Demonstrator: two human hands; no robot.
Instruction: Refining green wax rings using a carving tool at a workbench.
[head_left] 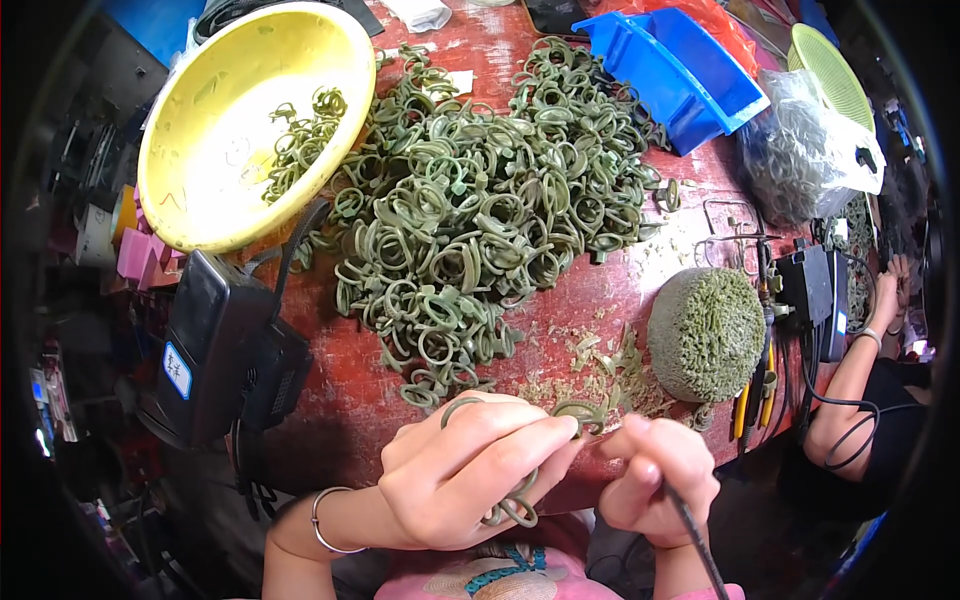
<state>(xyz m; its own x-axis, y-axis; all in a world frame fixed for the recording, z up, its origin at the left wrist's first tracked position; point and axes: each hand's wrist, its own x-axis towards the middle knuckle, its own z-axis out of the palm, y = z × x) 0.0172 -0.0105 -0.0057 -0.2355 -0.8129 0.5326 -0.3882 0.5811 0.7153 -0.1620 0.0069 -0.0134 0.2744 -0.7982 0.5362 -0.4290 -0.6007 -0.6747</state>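
Observation:
My left hand (465, 465) is closed round several green rings. One green ring (585, 408) is pinched at its fingertips, and another loop (515, 508) shows below the palm. Just to the right, my right hand (665, 475) is curled round a thin dark tool or cord (695, 535) that trails to the lower edge; its working tip is hidden by the fingers. Ahead of my hands spreads a large pile of similar green rings (470, 220). Pale green shavings (610, 360) lie on the red table beside it.
A yellow basin (165, 200) with some rings stands far left, above a black device (205, 350). A round block with a rough green top (715, 335), yellow-handled tools (755, 400), a blue bin (665, 70) and a plastic bag (800, 150) are right. Another person's arm (855, 370) shows far right.

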